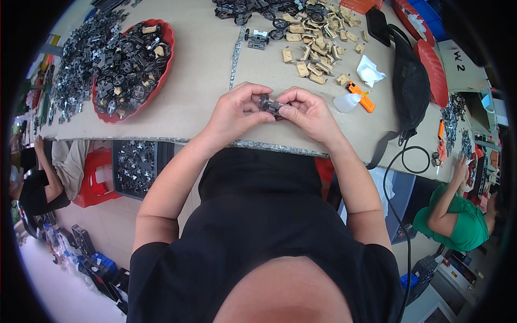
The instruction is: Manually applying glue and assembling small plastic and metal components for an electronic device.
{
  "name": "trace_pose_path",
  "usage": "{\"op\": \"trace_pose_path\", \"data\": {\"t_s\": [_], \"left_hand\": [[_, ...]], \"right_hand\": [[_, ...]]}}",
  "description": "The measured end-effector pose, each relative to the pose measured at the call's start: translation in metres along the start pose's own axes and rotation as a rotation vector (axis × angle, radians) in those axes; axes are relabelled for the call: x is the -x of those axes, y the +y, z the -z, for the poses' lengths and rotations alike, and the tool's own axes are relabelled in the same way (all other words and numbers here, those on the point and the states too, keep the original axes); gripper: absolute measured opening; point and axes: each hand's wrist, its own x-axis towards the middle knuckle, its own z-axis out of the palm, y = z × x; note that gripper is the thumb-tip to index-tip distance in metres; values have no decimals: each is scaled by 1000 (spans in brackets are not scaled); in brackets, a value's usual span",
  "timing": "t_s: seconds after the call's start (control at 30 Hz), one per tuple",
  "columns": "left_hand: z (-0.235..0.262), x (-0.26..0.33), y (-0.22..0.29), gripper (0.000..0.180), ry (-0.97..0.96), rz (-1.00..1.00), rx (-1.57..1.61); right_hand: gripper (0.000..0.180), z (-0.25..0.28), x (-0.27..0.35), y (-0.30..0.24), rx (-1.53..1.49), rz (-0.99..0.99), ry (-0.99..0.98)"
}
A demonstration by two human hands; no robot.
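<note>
Both my hands meet near the table's front edge around one small dark assembly with wheels (271, 105). Thumb and fingers of my left hand (240, 109) pinch its left end, while my right hand (311, 112) grips its right end. The fingers cover part of it, so its full shape is hidden. A similar black wheeled part with silvery pieces (257, 39) lies farther back. Beyond my hands spreads a pile of tan, block-like parts (318, 46), with black wheels (280, 23) beside them.
At left stands a red scalloped basket (170, 59) full of black wheeled parts, beside a heap of small metal pieces (81, 70). Right of my hands are a white bottle (346, 102), an orange tool (362, 97), crumpled tissue (370, 71) and a black bag (410, 81). People sit at both sides.
</note>
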Motion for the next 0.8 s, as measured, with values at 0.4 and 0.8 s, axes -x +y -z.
{"op": "trace_pose_path", "data": {"t_s": [0.4,0.8], "left_hand": [[0,-4,-2,39,30,-161,-116],[-1,-6,-12,37,198,-81,184]], "right_hand": [[15,3,-9,2,-54,73,16],[25,-7,-7,-1,3,196,60]]}}
